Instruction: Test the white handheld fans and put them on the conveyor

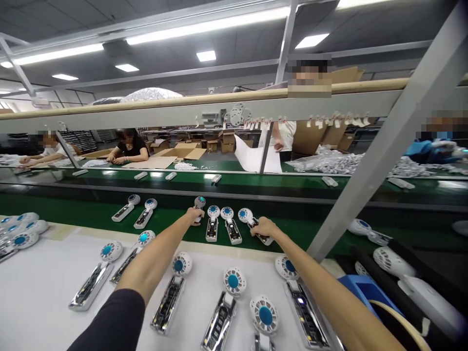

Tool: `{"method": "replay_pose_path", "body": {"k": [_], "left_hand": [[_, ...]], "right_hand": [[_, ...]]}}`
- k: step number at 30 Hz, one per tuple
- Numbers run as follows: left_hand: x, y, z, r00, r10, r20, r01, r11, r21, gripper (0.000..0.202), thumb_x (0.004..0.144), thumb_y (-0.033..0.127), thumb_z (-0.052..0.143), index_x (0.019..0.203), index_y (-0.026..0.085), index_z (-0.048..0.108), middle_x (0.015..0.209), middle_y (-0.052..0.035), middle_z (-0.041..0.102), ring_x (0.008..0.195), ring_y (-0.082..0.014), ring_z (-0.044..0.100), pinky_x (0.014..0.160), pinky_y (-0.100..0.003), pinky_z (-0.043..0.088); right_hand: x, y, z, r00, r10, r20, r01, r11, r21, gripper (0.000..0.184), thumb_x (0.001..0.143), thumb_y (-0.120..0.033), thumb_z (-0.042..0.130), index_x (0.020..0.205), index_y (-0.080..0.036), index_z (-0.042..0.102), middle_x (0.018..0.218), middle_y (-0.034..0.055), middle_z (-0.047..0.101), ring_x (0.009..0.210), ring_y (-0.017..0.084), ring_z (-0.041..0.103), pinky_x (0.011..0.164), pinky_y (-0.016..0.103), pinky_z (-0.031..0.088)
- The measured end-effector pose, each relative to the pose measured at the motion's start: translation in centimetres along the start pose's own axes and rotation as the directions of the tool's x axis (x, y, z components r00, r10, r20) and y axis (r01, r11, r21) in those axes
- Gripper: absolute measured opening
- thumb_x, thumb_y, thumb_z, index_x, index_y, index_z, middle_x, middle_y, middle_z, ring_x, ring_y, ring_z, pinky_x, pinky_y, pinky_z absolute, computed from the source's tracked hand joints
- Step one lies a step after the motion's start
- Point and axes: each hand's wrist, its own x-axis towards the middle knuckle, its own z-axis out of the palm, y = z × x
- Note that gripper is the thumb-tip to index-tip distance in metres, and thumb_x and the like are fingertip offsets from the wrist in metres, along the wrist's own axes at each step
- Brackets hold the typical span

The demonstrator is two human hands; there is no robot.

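Observation:
My left hand [195,215] is closed around the handle of a small white handheld fan [200,201] on the green surface; its round head with a blue centre sticks out above my fingers. My right hand [263,227] grips the handle of another handheld fan [245,214], whose head points up and left. Between my hands lie two more fans, one [212,229] nearer the left hand and one [233,231] nearer the right. Their handles are uncovered, so dark circuit boards show. Below my arms, several similar fans, such as one [233,282], rest on the white table top [193,336].
Two fans [126,208] lie left on the green belt [87,207]. More fans [22,239] are clustered at the far left. A slanted metal post [365,190] and a blue bin [360,292] stand at my right. Co-workers [129,148] sit across the line.

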Motion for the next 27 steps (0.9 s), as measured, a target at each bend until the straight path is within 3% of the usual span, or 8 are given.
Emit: {"method": "replay_pose_path", "body": {"k": [2, 5, 8, 10, 15, 20, 23, 27], "left_hand": [[-0.5, 0.6, -1.1, 0.999, 0.008, 0.031, -0.006, 0.998, -0.07, 0.039, 0.097, 0.036, 0.064, 0.129, 0.015, 0.06, 0.127, -0.0116, 0.063, 0.108, -0.0236, 0.065, 0.091, -0.044, 0.058], [-2.1, 1.6, -2.3, 0.991, 0.114, 0.073, -0.097, 0.976, -0.197, 0.037, 0.098, 0.037, 0.063, 0.126, 0.014, 0.061, 0.12, -0.0104, 0.065, 0.1, -0.0206, 0.067, 0.085, -0.039, 0.06], [-5.5, 2.6, -2.7, 0.956, 0.277, 0.097, -0.23, 0.913, -0.337, 0.031, 0.099, 0.035, 0.059, 0.122, 0.014, 0.059, 0.107, -0.0077, 0.067, 0.083, -0.0163, 0.067, 0.07, -0.032, 0.059], [-8.6, 3.0, -2.8, 0.917, 0.384, 0.109, -0.31, 0.858, -0.41, 0.025, 0.097, 0.025, 0.057, 0.119, 0.015, 0.054, 0.101, -0.0072, 0.068, 0.074, -0.0167, 0.069, 0.061, -0.03, 0.058], [-16.5, 3.6, -2.9, 0.8, 0.582, 0.145, -0.438, 0.732, -0.522, 0.045, 0.08, 0.014, 0.061, 0.12, 0.022, 0.042, 0.115, -0.0068, 0.068, 0.074, -0.0221, 0.074, 0.058, -0.036, 0.062], [-20.6, 3.8, -2.6, 0.618, 0.733, 0.284, -0.483, 0.639, -0.599, 0.065, 0.083, 0.017, 0.066, 0.137, 0.027, 0.033, 0.122, -0.0097, 0.065, 0.069, -0.0204, 0.073, 0.053, -0.032, 0.06], [-21.3, 3.3, -2.4, 0.581, 0.751, 0.314, -0.472, 0.625, -0.621, 0.07, 0.084, 0.018, 0.067, 0.143, 0.029, 0.029, 0.126, -0.0111, 0.063, 0.078, -0.0209, 0.074, 0.058, -0.031, 0.062], [-20.9, 2.2, -2.2, 0.59, 0.744, 0.314, -0.463, 0.63, -0.623, 0.071, 0.087, 0.019, 0.068, 0.144, 0.031, 0.027, 0.129, -0.0116, 0.061, 0.088, -0.0228, 0.073, 0.063, -0.034, 0.063]], "right_hand": [[-0.8, -0.2, -0.5, 0.998, -0.065, 0.009, 0.063, 0.982, 0.18, 0.028, 0.099, -0.033, 0.065, 0.117, -0.013, 0.064, 0.107, 0.0063, 0.067, 0.087, 0.015, 0.068, 0.075, 0.032, 0.06], [-2.4, -1.3, -1.4, 0.984, -0.174, -0.03, 0.169, 0.876, 0.452, 0.029, 0.102, -0.035, 0.06, 0.121, -0.013, 0.061, 0.1, 0.0047, 0.067, 0.077, 0.012, 0.066, 0.067, 0.027, 0.058], [-4.7, -3.0, -2.0, 0.959, -0.263, -0.104, 0.266, 0.715, 0.647, 0.033, 0.102, -0.023, 0.054, 0.133, -0.016, 0.05, 0.101, 0.0045, 0.067, 0.077, 0.014, 0.069, 0.068, 0.029, 0.061], [-6.7, -4.1, -2.1, 0.936, -0.318, -0.151, 0.325, 0.615, 0.718, 0.047, 0.095, -0.012, 0.052, 0.139, -0.02, 0.04, 0.104, 0.0041, 0.067, 0.08, 0.016, 0.073, 0.072, 0.034, 0.065], [-12.2, -6.4, -1.6, 0.854, -0.465, -0.232, 0.454, 0.447, 0.771, 0.067, 0.078, -0.015, 0.061, 0.139, -0.027, 0.036, 0.116, 0.0047, 0.065, 0.089, 0.022, 0.075, 0.075, 0.04, 0.067], [-15.8, -7.5, -0.6, 0.717, -0.647, -0.26, 0.556, 0.304, 0.774, 0.072, 0.077, -0.021, 0.067, 0.141, -0.03, 0.034, 0.122, 0.0051, 0.063, 0.09, 0.02, 0.071, 0.068, 0.035, 0.065], [-16.8, -7.3, 0.0, 0.693, -0.681, -0.234, 0.554, 0.297, 0.778, 0.076, 0.082, -0.018, 0.064, 0.148, -0.033, 0.029, 0.122, 0.0045, 0.063, 0.091, 0.018, 0.07, 0.07, 0.034, 0.064], [-16.9, -6.7, 0.7, 0.7, -0.677, -0.228, 0.535, 0.285, 0.796, 0.077, 0.084, -0.018, 0.062, 0.151, -0.033, 0.026, 0.122, 0.0055, 0.063, 0.094, 0.019, 0.071, 0.07, 0.033, 0.063]]}}
